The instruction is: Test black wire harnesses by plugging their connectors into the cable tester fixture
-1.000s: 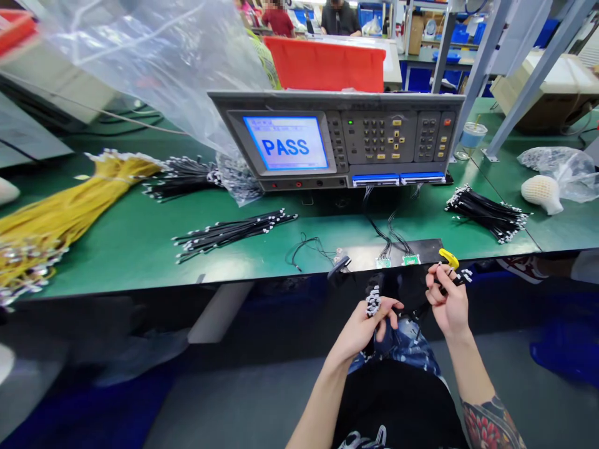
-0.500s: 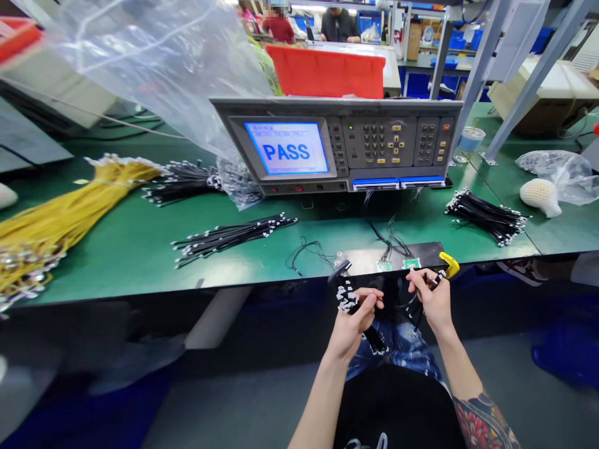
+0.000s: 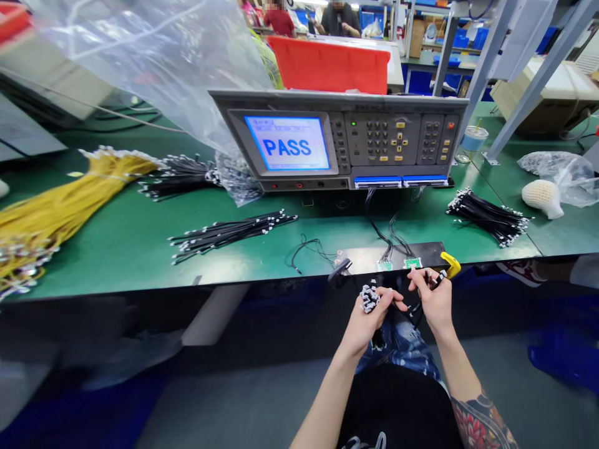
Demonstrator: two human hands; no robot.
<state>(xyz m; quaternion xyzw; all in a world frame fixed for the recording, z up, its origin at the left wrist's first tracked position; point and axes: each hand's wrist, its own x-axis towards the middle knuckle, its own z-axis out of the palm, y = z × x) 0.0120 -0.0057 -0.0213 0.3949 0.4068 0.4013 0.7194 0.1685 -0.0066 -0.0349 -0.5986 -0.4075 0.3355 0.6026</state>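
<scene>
My left hand (image 3: 374, 312) is closed round a bundle of black cables (image 3: 370, 298), whose white connector ends stick up above the fingers. Close to the right green circuit board (image 3: 412, 264), my right hand (image 3: 433, 299) is closed on black cables (image 3: 440, 279) with white plugs. Its thumb and forefinger pinch near the board; whether a plug sits in the board's socket I cannot tell. A second green board (image 3: 384, 266) lies to the left on the same fixture plate (image 3: 360, 259). Thin black wires run from both boards toward the tester (image 3: 337, 143), whose screen reads PASS.
Loose black cables (image 3: 231, 234) and a yellow cable bundle (image 3: 84, 199) lie on the green bench (image 3: 131, 249) to the left. Another black bundle (image 3: 489, 218) is at right. A yellow clamp handle (image 3: 450, 265) stands beside my right hand. Behind the tester is a red bin (image 3: 332, 65).
My left hand has moved right with its black cable bundle, nearer my right hand. The right hand stays almost in place by the right board. The screen still reads PASS.
</scene>
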